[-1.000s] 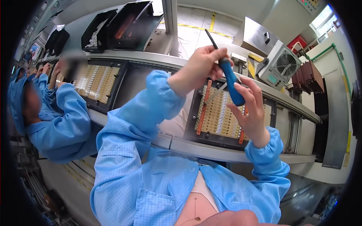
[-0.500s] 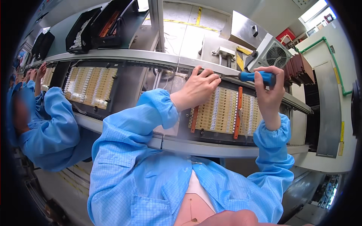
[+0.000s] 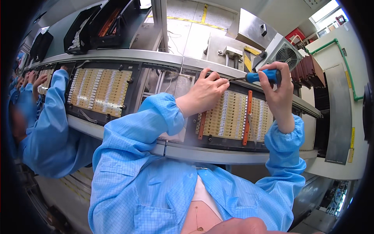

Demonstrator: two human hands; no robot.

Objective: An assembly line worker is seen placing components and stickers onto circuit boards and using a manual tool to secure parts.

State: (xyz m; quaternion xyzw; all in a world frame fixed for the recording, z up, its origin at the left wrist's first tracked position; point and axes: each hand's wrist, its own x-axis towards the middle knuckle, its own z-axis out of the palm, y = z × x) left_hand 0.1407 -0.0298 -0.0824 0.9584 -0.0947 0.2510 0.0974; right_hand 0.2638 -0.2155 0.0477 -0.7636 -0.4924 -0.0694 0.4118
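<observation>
My right hand (image 3: 277,87) grips a screwdriver (image 3: 265,77) by its blue and black handle, thumb and fingers closed round it. The metal shaft lies nearly level and points left, at the fingers of my left hand (image 3: 204,93). Those fingers are bent and pressed together over the far left part of a black-framed panel; they hide what they hold and the screwdriver's tip. On the panel sit rows of yellowish circuit boards (image 3: 224,121) with small white labels. An orange-red bar (image 3: 247,117) lies across them, and a second orange bar (image 3: 201,124) runs along the left side.
Left along the metal-railed line is another black-framed board panel (image 3: 99,89), with a co-worker's blue sleeve (image 3: 58,87) reaching to it. Black bins (image 3: 111,27) stand beyond the rail. A fan unit (image 3: 286,56) and stacked brown plates (image 3: 309,72) are at the far right.
The neighbouring panel has shifted right along the line, and the co-worker's arm now reaches to its far corner. My right hand has moved slightly left and away with the screwdriver. My left hand stays put.
</observation>
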